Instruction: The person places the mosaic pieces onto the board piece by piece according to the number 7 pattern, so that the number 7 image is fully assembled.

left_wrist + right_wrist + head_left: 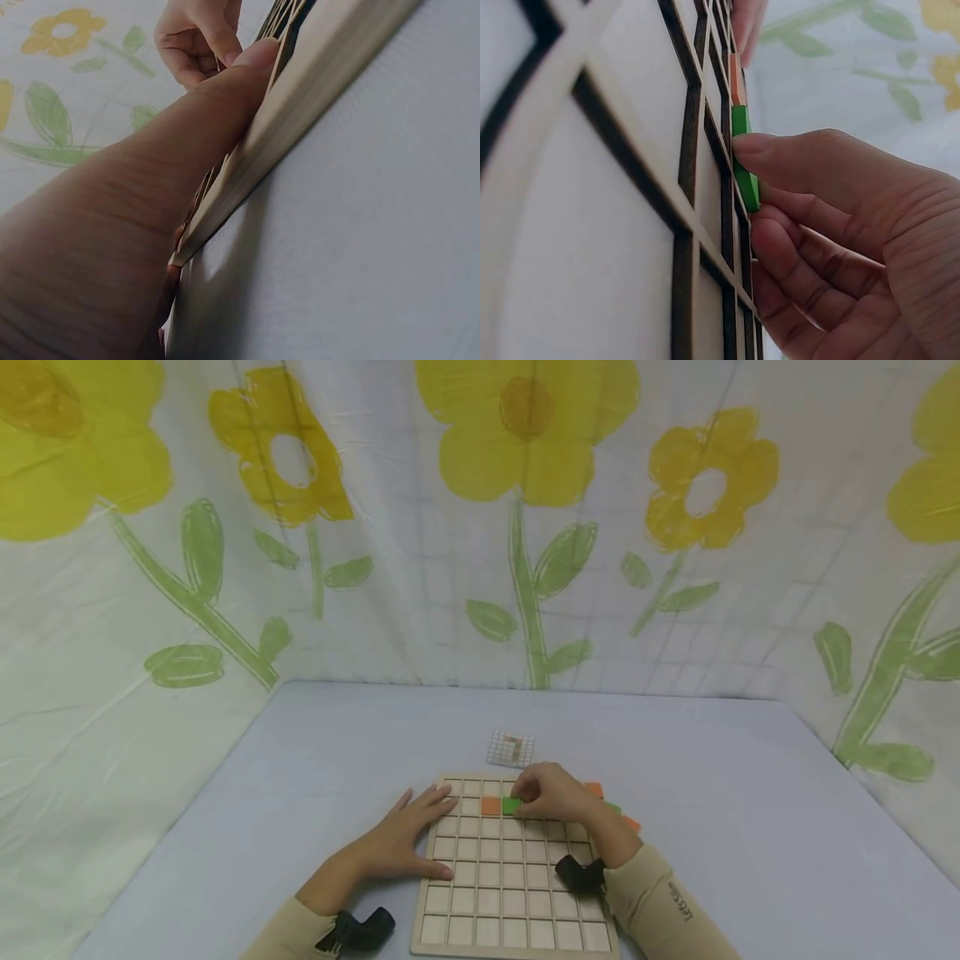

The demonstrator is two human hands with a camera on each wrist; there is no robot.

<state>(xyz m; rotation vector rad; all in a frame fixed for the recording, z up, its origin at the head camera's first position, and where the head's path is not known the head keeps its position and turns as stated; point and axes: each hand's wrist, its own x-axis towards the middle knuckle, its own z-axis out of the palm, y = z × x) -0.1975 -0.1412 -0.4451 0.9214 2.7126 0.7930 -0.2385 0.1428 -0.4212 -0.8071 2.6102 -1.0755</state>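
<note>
A wooden grid board (488,875) lies on the table in the head view. My left hand (401,837), fingers spread, rests on its left edge, with the thumb (251,64) over the rim in the left wrist view. Toward the far side, my right hand (553,795) pinches a green square tile (745,180) at a grid cell. That green tile looks slightly tilted against the board in the right wrist view. Directly left of it, an orange square tile (491,806) sits in a cell. The right hand's fingertips are partly hidden in the head view.
Behind the board lies a small card with a printed grid pattern (512,748). Loose orange tiles (594,790) and a green one (614,808) lie by the board's right edge, partly covered by the right arm. A flowered curtain (420,610) hangs behind the table.
</note>
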